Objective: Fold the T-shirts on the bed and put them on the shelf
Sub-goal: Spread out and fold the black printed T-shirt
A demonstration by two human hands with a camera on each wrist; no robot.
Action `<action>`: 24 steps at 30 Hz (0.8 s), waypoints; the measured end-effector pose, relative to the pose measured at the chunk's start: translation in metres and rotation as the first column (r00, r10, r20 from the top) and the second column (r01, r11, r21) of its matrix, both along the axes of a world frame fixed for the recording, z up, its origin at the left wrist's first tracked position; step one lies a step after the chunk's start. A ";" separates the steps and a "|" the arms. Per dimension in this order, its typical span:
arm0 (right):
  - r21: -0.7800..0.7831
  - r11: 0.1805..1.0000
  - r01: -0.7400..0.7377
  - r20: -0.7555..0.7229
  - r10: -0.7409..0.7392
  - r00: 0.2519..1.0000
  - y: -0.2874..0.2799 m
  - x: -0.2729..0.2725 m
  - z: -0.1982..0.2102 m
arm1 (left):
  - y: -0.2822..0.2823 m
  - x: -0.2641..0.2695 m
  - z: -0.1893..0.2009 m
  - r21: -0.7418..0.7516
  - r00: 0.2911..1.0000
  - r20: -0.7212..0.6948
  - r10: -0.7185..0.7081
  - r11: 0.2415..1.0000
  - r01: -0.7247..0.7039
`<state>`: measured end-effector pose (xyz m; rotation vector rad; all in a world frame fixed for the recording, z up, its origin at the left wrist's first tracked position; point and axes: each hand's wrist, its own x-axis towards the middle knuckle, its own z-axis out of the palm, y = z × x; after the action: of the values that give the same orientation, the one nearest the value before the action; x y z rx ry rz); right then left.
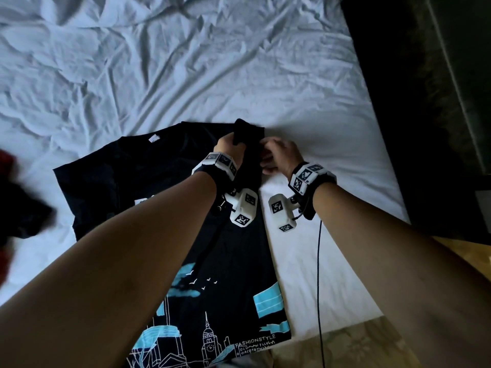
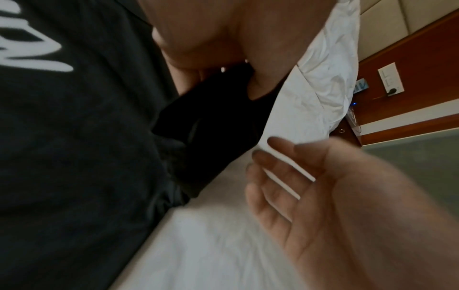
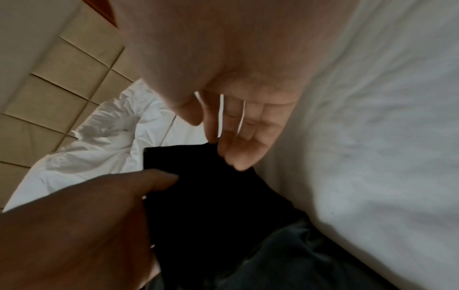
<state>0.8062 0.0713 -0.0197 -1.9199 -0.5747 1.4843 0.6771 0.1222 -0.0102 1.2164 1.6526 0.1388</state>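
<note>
Black T-shirt (image 1: pixel 228 264) lies flat on the bed (image 1: pixel 305 261), hem nearest the camera, cyan and white skyline print with "FASHIONSTYLE" lettering near the hem. Its right side lies in a straight line; the left sleeve spreads out toward the left. A white neck label (image 1: pixel 153 138) shows at the collar. A thin black cable (image 1: pixel 318 274) runs along the sheet just right of the shirt.

Both forearms reach forward, each wrist with a white marker-covered wrist rig (image 1: pixel 309 176). Left hand (image 1: pixel 228 146) grips the right sleeve (image 1: pixel 249 134) of the shirt, fingers curled round a bunched bit of black cloth lifted off the sheet. Right hand (image 1: pixel 279 152) is just beside it, fingers fairly straight and slightly spread; in the right wrist view its fingertips (image 3: pixel 233 155) touch the sleeve edge, no clear pinch.

At the left edge, blurred dark and red clothing (image 1: pixel 16 208) sits on the bed. Farther off, wrinkled white sheet. Dark floor area beyond the right bed edge. Left wrist view shows a padded headboard and a wall switch panel (image 2: pixel 389 80).
</note>
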 end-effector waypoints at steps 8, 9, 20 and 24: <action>-0.098 0.995 -0.004 0.162 0.019 0.987 -0.013 -0.009 -0.023 | 0.008 -0.055 -0.007 -0.017 0.950 -0.311 0.032 0.999 -0.040; -0.106 0.994 -0.015 0.171 0.033 0.985 -0.013 -0.010 -0.024 | 0.009 -0.060 -0.009 -0.052 0.942 -0.336 0.022 0.998 -0.042; -0.286 0.927 -0.243 0.239 0.314 0.919 -0.004 -0.012 -0.053 | 0.018 -0.056 -0.027 0.112 0.972 -0.233 0.007 0.993 0.020; -0.307 0.923 -0.233 0.137 0.285 0.949 -0.008 -0.014 -0.054 | 0.024 -0.036 -0.036 0.087 0.914 -0.200 -0.353 0.923 0.376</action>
<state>0.7923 0.0628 -0.0736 -2.2933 -0.7549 1.6439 0.6407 0.1464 -0.0461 1.6537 1.5545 -0.1080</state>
